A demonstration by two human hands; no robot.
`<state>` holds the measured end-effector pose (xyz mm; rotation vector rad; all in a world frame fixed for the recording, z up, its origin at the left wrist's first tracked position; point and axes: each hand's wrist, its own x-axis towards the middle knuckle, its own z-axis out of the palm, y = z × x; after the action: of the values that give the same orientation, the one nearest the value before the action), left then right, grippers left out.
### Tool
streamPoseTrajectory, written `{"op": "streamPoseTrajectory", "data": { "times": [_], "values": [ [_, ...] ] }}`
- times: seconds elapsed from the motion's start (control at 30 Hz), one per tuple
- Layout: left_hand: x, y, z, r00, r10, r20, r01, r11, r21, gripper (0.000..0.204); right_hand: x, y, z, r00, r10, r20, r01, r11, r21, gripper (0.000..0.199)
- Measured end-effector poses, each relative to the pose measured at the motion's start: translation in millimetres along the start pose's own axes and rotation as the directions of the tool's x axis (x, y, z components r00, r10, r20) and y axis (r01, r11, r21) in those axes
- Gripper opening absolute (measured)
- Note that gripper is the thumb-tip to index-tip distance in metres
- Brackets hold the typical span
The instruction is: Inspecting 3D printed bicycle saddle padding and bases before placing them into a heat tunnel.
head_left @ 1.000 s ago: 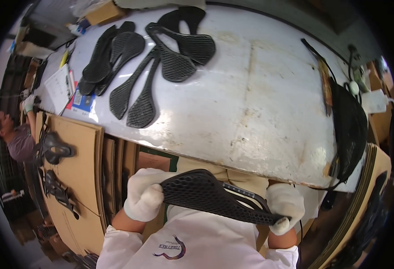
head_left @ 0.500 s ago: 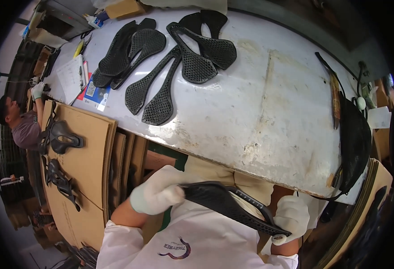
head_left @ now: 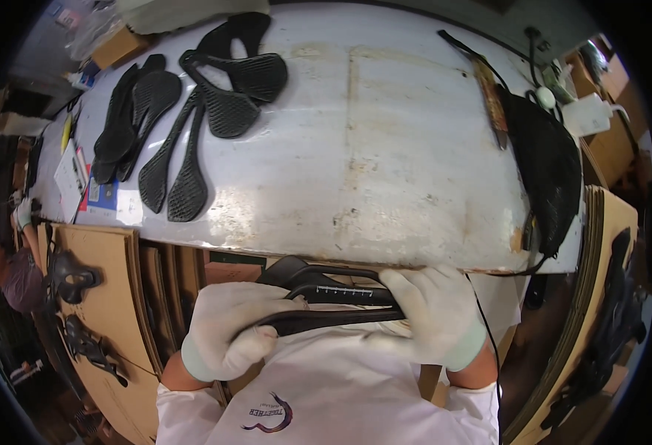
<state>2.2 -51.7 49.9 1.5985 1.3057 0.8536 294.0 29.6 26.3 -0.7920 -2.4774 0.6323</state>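
Note:
In front of my chest, just off the near edge of the table (head_left: 400,178), I hold a black bicycle saddle (head_left: 333,319) lying crosswise. A rail with white scale marks shows along its middle. My left hand (head_left: 229,326), in a white glove, is closed round the saddle's left end. My right hand (head_left: 441,315), gloved the same way, grips the right end, its fingers over the top; part of the saddle is hidden beneath it. On the table's left half lie several black textured saddle pads (head_left: 229,115), forked in shape and partly overlapping.
A black bag (head_left: 548,163) and a wooden-handled tool (head_left: 489,96) lie on the table's right. Left of me, black saddles (head_left: 70,278) rest on cardboard sheets (head_left: 129,326). A clipboard (head_left: 68,178) is at the table's left end. A person (head_left: 18,278) works at far left.
The saddle has turned from slanting to nearly level, and its railed side shows more. My right hand has moved up onto its right end. The view has swung to the right.

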Motion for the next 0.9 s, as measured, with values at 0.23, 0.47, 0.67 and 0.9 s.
{"op": "streamPoseTrajectory", "data": {
  "times": [0.23, 0.47, 0.67, 0.9],
  "values": [
    [23, 6, 18, 0.964, 0.260, 0.047, -0.264, 0.945, 0.194, 0.052, -4, -11, 10, 0.979, 0.205, 0.020, -0.198, 0.963, -0.185, 0.069],
    [36, -20, 18, 0.921, 0.368, 0.128, -0.384, 0.913, 0.139, 0.058, -3, -15, 3, 0.964, 0.266, -0.024, -0.263, 0.930, -0.255, 0.070],
    [21, 0, 32, 0.988, 0.060, -0.142, -0.072, 0.994, -0.082, 0.031, 0, -16, 2, 0.959, 0.254, -0.127, -0.283, 0.894, -0.347, 0.067],
    [20, -11, 25, 0.996, 0.042, -0.083, -0.064, 0.955, -0.290, 0.027, 6, -27, -2, 0.959, 0.270, -0.084, -0.279, 0.861, -0.425, 0.071]
  ]
}}
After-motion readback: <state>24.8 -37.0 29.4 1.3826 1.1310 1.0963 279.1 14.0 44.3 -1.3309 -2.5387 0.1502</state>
